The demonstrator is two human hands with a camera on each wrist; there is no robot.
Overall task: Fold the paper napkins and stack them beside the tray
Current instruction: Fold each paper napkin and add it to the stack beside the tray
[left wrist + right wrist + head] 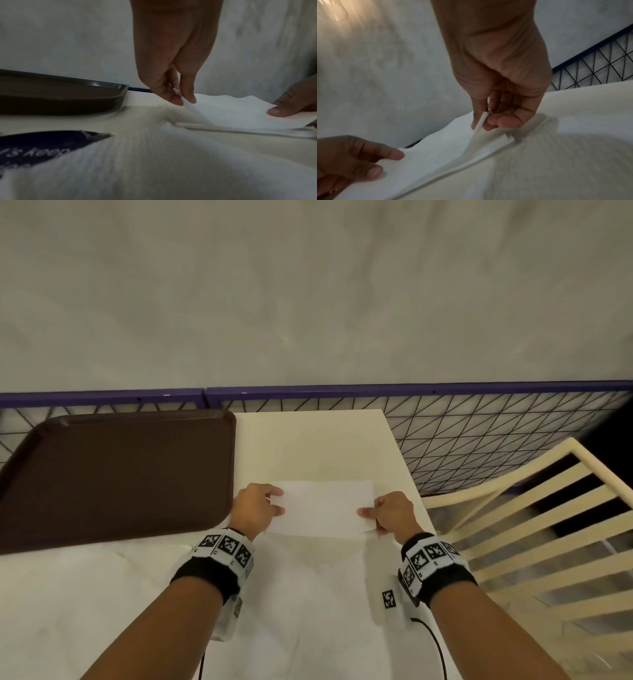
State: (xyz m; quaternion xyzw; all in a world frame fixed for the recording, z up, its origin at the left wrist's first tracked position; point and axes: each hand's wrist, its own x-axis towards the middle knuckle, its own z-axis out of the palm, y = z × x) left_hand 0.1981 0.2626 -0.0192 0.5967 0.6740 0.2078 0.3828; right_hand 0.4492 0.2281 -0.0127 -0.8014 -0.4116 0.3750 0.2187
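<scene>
Head view: a white paper napkin [322, 508] lies on the cream table [308, 440] just right of the brown tray [113, 474], its long axis running left to right between the two hands, so each hand is at one short end. The left hand [255, 510] pinches the left end; the right hand [390, 515] pinches the right end. The tray holds nothing that I can see, and no stack shows beside it yet. Left wrist view: thumb and fingertips [190, 99] nip the top layer's corner and lift it off the layers below, with the tray's rim [120, 93] close by to the left. Right wrist view: the right hand's fingers [508, 123] curl round the near corner of the napkin [436, 155], raising its edge. I'd judge a fold along the long axis comes next, both ends brought over together.
</scene>
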